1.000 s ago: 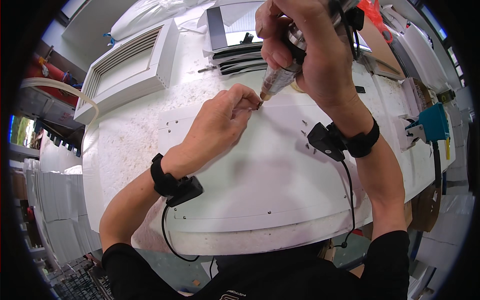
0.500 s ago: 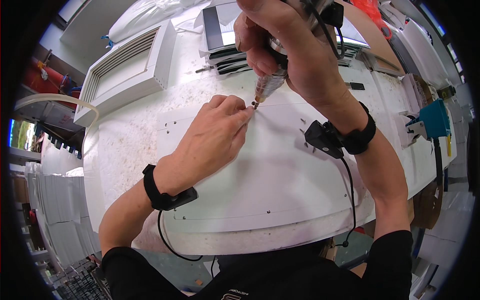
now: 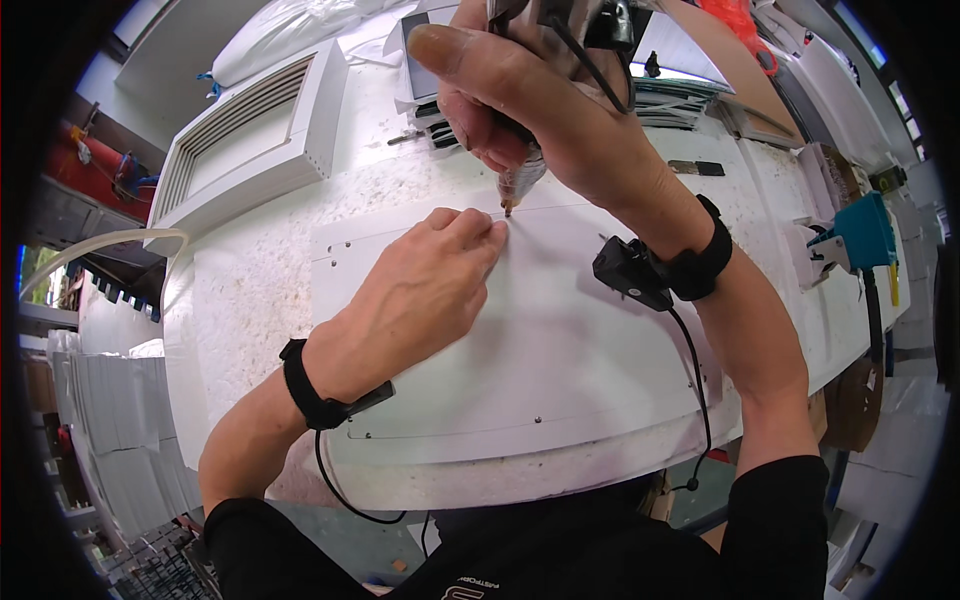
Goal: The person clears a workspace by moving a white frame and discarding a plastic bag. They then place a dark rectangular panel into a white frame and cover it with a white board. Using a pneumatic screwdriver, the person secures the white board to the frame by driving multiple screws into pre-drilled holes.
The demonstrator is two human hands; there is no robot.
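Observation:
My right hand point(image 3: 540, 85) is wrapped round an electric screwdriver point(image 3: 522, 175), its body wound in clear tape. The tool points down, its bit touching the white panel point(image 3: 560, 330) near the far edge, on a faint line. A screw under the bit is too small to make out. My left hand point(image 3: 420, 275) rests on the panel just left of the bit, thumb and fingers pressed together; anything between them is hidden. Small dark screws point(image 3: 538, 420) sit along the panel's near and left edges. Loose screws by my right wrist are mostly hidden behind the strapped black device point(image 3: 632, 272).
A white slatted frame point(image 3: 245, 140) lies at the far left of the white table point(image 3: 250, 300). Dark flat sheets point(image 3: 670, 105) are stacked at the back. A flat dark-ended tool point(image 3: 697, 168) and a teal tape dispenser point(image 3: 868, 235) lie to the right.
The screwdriver has come down and slightly left, its bit now at the panel. My right wrist has shifted left with it. My left fingertips have drawn slightly nearer to me, away from the bit.

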